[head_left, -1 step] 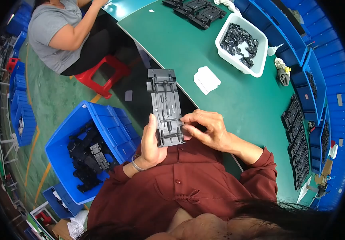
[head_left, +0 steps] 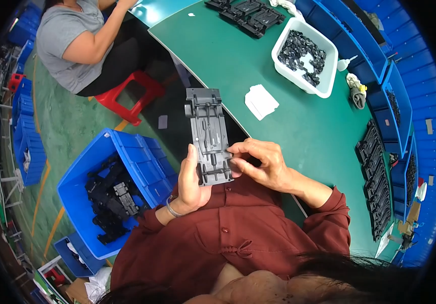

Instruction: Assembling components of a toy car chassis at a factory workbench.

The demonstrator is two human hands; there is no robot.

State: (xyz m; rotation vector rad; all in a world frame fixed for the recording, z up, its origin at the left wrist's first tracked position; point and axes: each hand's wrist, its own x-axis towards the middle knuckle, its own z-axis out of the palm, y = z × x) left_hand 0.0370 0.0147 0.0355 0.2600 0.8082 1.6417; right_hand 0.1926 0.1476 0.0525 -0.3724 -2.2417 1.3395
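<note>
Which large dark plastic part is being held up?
The frame in the left hand, right hand at its edge; the others lie on the green table or in a blue bin.

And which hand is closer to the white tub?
Right. In the picture, the right hand is below and left of the white tub; the left hand is farther left, holding the grey part.

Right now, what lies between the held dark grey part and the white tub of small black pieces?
In the head view, a flat white sheet on the green tabletop lies between the dark grey part and the white tub.
</note>
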